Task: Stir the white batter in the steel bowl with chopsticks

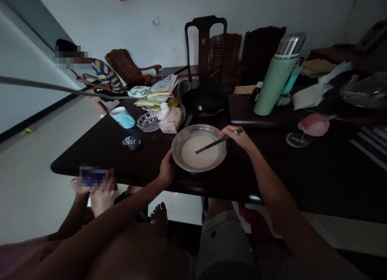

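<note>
A round metal bowl (177,157) stands on the dark table, close to its front edge. Pale, milky batter-like liquid (201,155) covers its bottom. My left hand (167,169) is closed on the bowl's left rim; the fingertips are partly hidden by the bowl. Dark chopsticks (219,141) are gripped in my right hand (238,137) above the bowl's right rim. They slant down to the left, and their tips reach into the liquid.
Behind the bowl are a tissue pack (171,121), a glass dish (148,122) and a blue mug (122,117). A green thermos (275,84) stands back right, a pink-covered glass (313,125) right. Nearby on the left, another person's hands (104,193) hold a phone. Someone sits (105,76) farther back.
</note>
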`<control>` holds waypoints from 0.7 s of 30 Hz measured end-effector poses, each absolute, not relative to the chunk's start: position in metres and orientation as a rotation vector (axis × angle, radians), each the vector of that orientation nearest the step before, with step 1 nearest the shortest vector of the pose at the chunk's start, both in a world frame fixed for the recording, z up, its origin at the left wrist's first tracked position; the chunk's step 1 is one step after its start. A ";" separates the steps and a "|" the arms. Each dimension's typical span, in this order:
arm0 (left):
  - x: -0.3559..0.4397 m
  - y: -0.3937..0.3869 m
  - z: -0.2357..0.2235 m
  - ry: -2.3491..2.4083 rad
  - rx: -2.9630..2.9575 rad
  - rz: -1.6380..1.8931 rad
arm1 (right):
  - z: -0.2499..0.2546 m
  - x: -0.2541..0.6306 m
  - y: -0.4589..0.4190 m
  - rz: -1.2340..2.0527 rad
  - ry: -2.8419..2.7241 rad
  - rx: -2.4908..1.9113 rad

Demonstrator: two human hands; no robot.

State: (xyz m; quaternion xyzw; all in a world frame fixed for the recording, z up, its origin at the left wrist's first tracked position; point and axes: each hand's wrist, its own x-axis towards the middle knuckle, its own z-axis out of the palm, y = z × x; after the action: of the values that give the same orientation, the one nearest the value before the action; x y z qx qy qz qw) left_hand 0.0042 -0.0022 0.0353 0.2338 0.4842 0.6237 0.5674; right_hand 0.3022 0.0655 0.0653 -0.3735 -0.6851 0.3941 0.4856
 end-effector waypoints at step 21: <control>-0.002 0.000 0.022 1.190 0.729 1.454 | 0.068 0.304 0.065 0.966 -1.649 -0.901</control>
State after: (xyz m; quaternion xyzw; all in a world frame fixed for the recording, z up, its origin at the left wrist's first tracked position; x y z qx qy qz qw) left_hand -0.0019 0.0002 0.0223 0.3060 0.4993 0.6101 0.5338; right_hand 0.3039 0.0647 0.0679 -0.3713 -0.6794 0.3981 0.4920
